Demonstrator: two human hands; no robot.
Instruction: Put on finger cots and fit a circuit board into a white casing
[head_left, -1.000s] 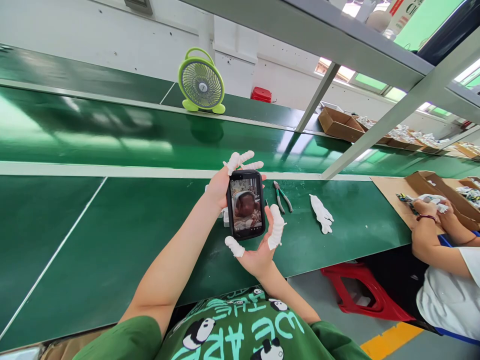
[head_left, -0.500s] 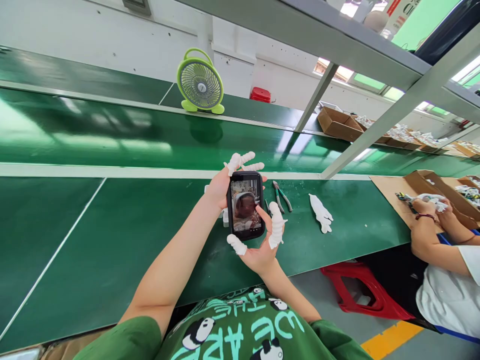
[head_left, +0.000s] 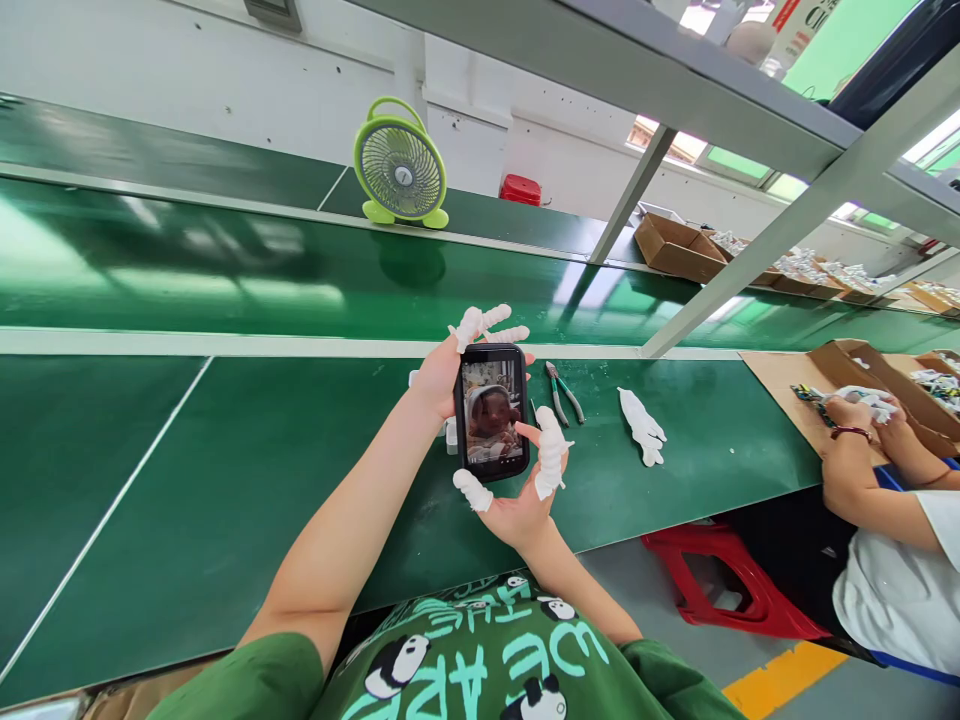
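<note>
A black-cased phone [head_left: 493, 410] with a lit picture on its screen is held over the green table. My left hand [head_left: 444, 375] grips it along its left and top edges, white covers on some fingertips. Beside the phone's lower right corner is my right hand [head_left: 523, 500], fingers apart, with white covers on the thumb and other fingers; one bare fingertip is at the screen's right side. Green-handled pliers [head_left: 562, 392] lie just right of the phone. Further right rests a white glove [head_left: 642, 427]. Small white items [head_left: 451, 436] are partly hidden behind the phone.
A green fan [head_left: 402, 170] stands on the ledge beyond the table. At the right, a co-worker's hands [head_left: 859, 420] handle white parts over cardboard, near boxes [head_left: 877, 385]. A red stool [head_left: 735, 580] is below the table edge; a grey frame post [head_left: 750, 260] rises at the right.
My right fingertip has shifted slightly down and right on the screen, and the picture shown on the phone looks different. My left hand stays in place.
</note>
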